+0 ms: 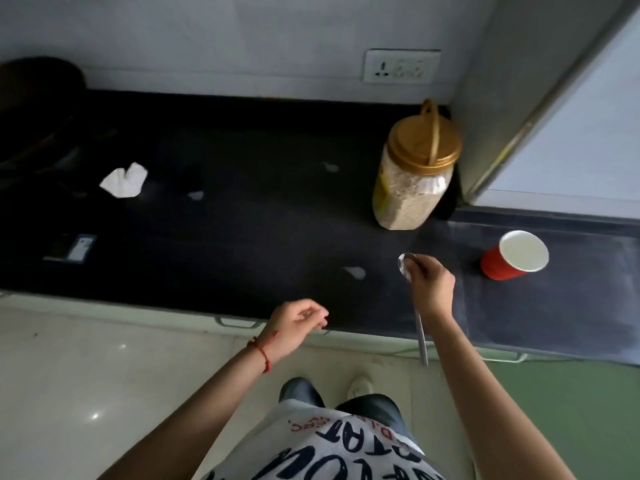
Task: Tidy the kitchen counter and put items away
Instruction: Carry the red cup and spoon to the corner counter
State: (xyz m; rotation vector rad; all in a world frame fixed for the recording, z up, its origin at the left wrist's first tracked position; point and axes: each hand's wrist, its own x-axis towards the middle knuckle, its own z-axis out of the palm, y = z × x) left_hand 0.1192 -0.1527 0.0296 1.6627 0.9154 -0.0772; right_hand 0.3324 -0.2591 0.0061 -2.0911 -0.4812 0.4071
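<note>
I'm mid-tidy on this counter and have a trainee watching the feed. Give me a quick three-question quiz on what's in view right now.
1. True or false: the red cup lies tipped on its side on the counter.
2. Which hand holds the spoon? A) left hand B) right hand C) neither
3. Fill in: the jar of grains has a ____-coloured lid.

Key:
1. False: it stands upright, open mouth up, near the counter's right end.
2. B: the right hand grips the spoon near its bowl, handle pointing back toward the person; the left hand holds nothing.
3. Gold.
</note>
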